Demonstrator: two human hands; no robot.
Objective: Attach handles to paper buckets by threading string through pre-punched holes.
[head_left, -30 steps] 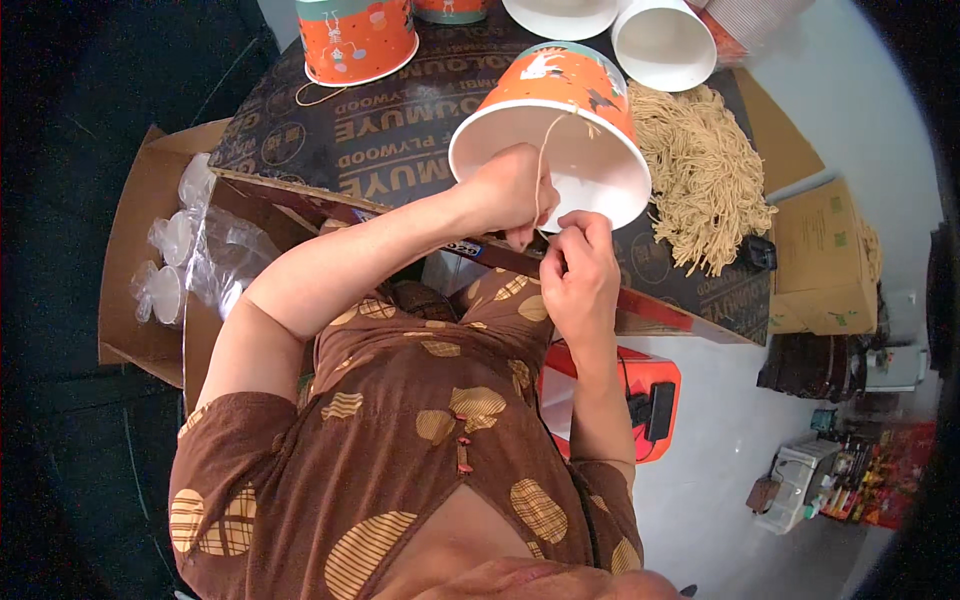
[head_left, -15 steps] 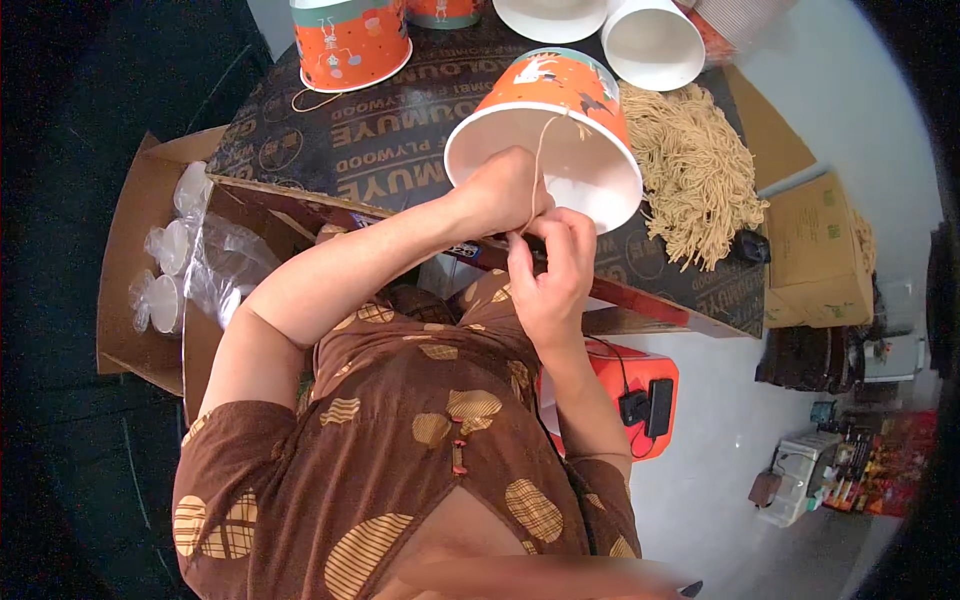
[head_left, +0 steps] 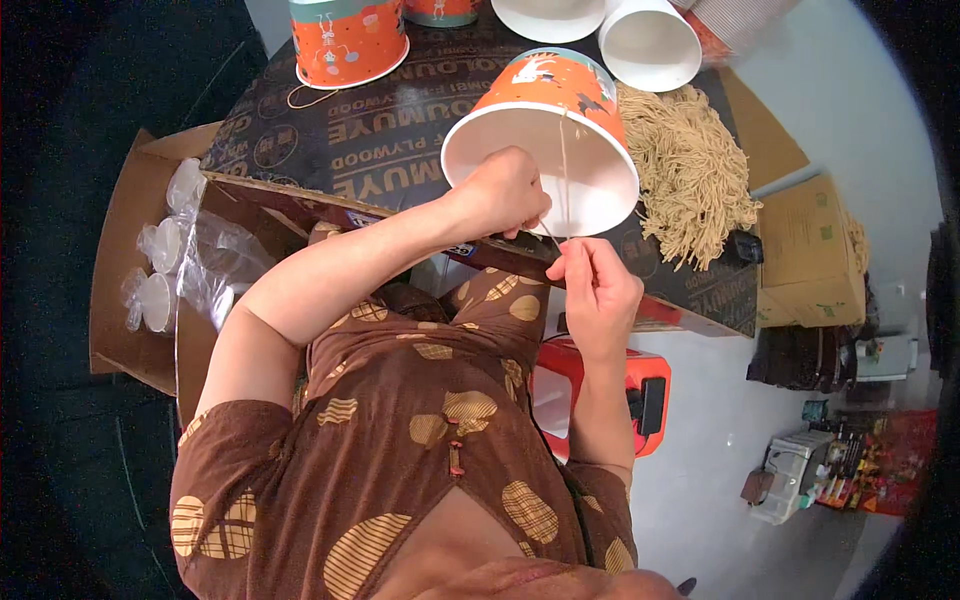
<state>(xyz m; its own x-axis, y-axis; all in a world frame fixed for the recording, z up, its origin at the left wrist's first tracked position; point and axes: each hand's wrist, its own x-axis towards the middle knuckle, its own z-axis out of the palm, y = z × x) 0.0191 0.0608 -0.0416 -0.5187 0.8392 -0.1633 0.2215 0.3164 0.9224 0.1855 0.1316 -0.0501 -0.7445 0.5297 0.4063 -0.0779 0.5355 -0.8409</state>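
One taut cord [head_left: 566,175] set the relation: it ran nearly straight from the upper side of the paper bucket's [head_left: 540,132] mouth, across the white opening, to the fingertips of your right hand [head_left: 598,285]. So the cord's upper end lay directly away from those fingers, on the far side from your body, with its long axis pointing toward you. The orange bucket lay tipped at the near part of the tabletop [head_left: 380,130], its mouth facing you and its base pointing away, slightly rightward.

Your left hand [head_left: 508,188] was the nearer to the bucket, set in front of the mouth left of the cord; your right sat just past the lower rim. Your right thumb and forefinger were pinched together at the cord's near end. Your left fingers were curled inward. Between the two hands slanted a thin dark strand [head_left: 550,236], too fine to identify; whether your left fingers gripped it could not be told.

Right of the bucket, apart from both hands, lay a heap of beige yarn [head_left: 690,175].
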